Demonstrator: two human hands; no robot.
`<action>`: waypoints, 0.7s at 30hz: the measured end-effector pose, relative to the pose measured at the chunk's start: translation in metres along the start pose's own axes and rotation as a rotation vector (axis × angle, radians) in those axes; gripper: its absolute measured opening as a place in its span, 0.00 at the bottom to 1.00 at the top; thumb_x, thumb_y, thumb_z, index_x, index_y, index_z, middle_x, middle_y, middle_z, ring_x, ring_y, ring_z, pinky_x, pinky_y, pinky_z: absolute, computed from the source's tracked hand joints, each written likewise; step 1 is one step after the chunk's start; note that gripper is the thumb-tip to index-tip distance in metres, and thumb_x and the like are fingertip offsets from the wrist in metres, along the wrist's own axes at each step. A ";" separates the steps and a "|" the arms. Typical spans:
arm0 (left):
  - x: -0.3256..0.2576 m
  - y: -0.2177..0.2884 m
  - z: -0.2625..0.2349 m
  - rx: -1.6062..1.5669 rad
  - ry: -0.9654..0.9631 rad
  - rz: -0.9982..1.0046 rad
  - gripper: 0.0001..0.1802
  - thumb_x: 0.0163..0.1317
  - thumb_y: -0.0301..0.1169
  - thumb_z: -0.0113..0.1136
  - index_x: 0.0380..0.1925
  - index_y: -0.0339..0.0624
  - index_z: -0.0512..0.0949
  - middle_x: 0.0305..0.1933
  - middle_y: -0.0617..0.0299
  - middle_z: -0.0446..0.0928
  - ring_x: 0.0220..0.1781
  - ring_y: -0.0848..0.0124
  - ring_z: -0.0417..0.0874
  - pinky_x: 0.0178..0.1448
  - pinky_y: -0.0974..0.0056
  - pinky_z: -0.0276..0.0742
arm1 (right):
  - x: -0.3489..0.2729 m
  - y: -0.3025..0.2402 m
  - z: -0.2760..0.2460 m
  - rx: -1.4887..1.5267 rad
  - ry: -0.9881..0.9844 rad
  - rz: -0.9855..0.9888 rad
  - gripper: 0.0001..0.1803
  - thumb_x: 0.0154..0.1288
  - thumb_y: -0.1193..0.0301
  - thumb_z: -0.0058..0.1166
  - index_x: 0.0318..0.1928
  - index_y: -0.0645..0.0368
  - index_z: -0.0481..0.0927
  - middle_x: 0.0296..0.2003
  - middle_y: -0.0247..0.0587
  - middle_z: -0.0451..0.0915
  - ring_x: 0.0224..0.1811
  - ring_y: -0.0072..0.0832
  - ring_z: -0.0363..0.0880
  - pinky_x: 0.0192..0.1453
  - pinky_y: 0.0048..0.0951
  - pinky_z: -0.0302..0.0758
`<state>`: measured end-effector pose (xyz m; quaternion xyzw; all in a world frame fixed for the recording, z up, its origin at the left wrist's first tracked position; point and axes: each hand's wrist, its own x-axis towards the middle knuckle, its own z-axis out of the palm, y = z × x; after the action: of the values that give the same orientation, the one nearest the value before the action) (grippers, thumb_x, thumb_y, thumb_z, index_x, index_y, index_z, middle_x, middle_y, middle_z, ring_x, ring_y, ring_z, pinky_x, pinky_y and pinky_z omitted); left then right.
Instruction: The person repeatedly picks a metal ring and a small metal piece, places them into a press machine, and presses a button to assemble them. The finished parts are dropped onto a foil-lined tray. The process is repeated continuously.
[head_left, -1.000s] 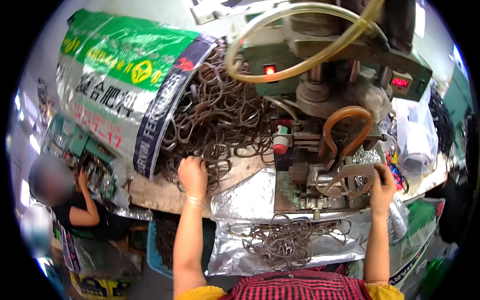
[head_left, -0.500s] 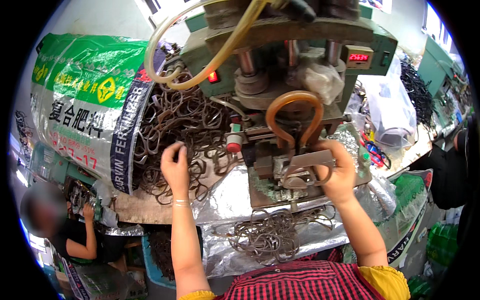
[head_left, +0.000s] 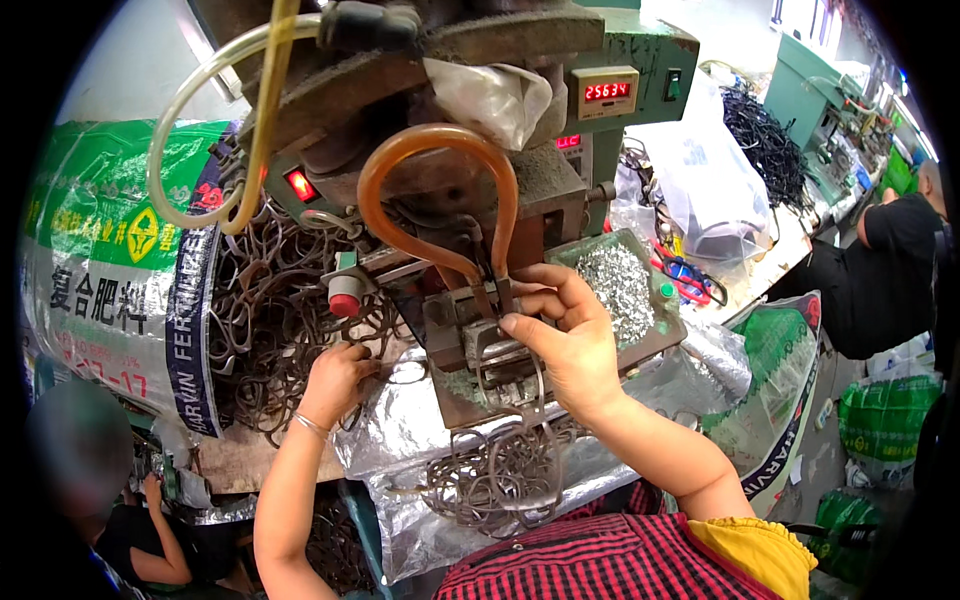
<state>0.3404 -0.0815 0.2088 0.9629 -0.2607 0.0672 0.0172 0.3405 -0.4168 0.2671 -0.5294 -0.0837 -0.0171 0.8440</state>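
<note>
My right hand (head_left: 572,345) pinches a thin brown eyeglass frame (head_left: 541,425) between thumb and fingers at the fixture (head_left: 455,335) of a bench press. The frame's lower part hangs over the fixture's front edge. Right above my fingers loops a thick amber tube (head_left: 508,205). My left hand (head_left: 335,385) is at the near edge of a big pile of brown eyeglass frames (head_left: 265,310), its fingers curled closed. A frame's loop shows beside its fingertips, but whether it is gripped is hidden. More frames (head_left: 480,485) lie heaped on silver sheeting below the fixture.
A red push button (head_left: 345,303) sits left of the fixture. Silvery scraps (head_left: 615,285) cover the press base at right, with blue-handled scissors (head_left: 700,285) beyond. A large printed sack (head_left: 110,290) stands at left. A co-worker (head_left: 140,520) sits at lower left, another person (head_left: 890,265) at right.
The view has swung right. My left hand has come down to the pile's edge, fingers curled. My right hand has moved onto the fixture, and the frame it holds now hangs toward me.
</note>
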 end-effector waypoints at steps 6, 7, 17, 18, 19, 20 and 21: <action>-0.021 0.033 -0.011 -0.761 0.774 -0.585 0.09 0.66 0.19 0.58 0.44 0.34 0.83 0.33 0.62 0.82 0.30 0.73 0.79 0.37 0.69 0.75 | -0.017 -0.014 0.009 -0.123 -0.002 -0.073 0.26 0.61 0.81 0.59 0.60 0.69 0.70 0.55 0.43 0.78 0.57 0.23 0.76 0.61 0.28 0.72; -0.021 0.049 -0.016 -0.890 0.888 -0.683 0.11 0.68 0.20 0.56 0.48 0.32 0.81 0.34 0.61 0.82 0.31 0.74 0.79 0.37 0.70 0.75 | -0.012 -0.013 0.008 -0.156 -0.014 -0.084 0.26 0.59 0.80 0.60 0.59 0.66 0.73 0.55 0.44 0.77 0.57 0.28 0.75 0.62 0.30 0.72; 0.053 0.116 -0.121 -0.182 1.099 0.180 0.17 0.68 0.17 0.51 0.56 0.26 0.75 0.41 0.50 0.82 0.39 0.67 0.81 0.47 0.65 0.80 | 0.022 0.040 -0.143 -1.652 0.161 -0.544 0.07 0.54 0.72 0.66 0.35 0.57 0.84 0.54 0.49 0.78 0.62 0.49 0.73 0.64 0.45 0.71; 0.059 0.112 -0.123 -0.149 1.083 0.221 0.16 0.67 0.16 0.54 0.55 0.28 0.76 0.43 0.49 0.82 0.40 0.67 0.83 0.47 0.65 0.80 | 0.023 0.040 -0.142 -1.615 0.161 -0.579 0.07 0.54 0.72 0.65 0.34 0.58 0.84 0.52 0.49 0.79 0.61 0.49 0.74 0.64 0.45 0.71; 0.060 0.108 -0.119 -0.142 1.069 0.236 0.16 0.65 0.15 0.56 0.53 0.29 0.78 0.45 0.48 0.83 0.41 0.66 0.84 0.47 0.65 0.81 | 0.023 0.042 -0.142 -1.533 0.175 -0.586 0.06 0.55 0.72 0.65 0.33 0.58 0.83 0.47 0.47 0.82 0.56 0.47 0.77 0.62 0.43 0.72; 0.059 0.108 -0.115 -0.143 1.057 0.252 0.16 0.64 0.13 0.59 0.52 0.31 0.79 0.48 0.47 0.84 0.42 0.65 0.85 0.47 0.65 0.82 | 0.023 0.040 -0.138 -1.530 0.183 -0.622 0.04 0.56 0.73 0.63 0.32 0.59 0.82 0.43 0.46 0.83 0.52 0.45 0.79 0.58 0.41 0.74; 0.051 0.108 -0.110 -0.161 1.039 0.225 0.17 0.65 0.14 0.58 0.54 0.32 0.78 0.48 0.46 0.84 0.42 0.65 0.85 0.46 0.65 0.82 | 0.021 0.036 -0.132 -1.505 0.199 -0.547 0.04 0.56 0.74 0.62 0.33 0.59 0.82 0.41 0.45 0.83 0.50 0.45 0.79 0.55 0.40 0.75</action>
<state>0.3163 -0.1933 0.3242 0.7647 -0.3239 0.5159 0.2102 0.3821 -0.5184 0.1820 -0.9126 -0.1010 -0.3220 0.2307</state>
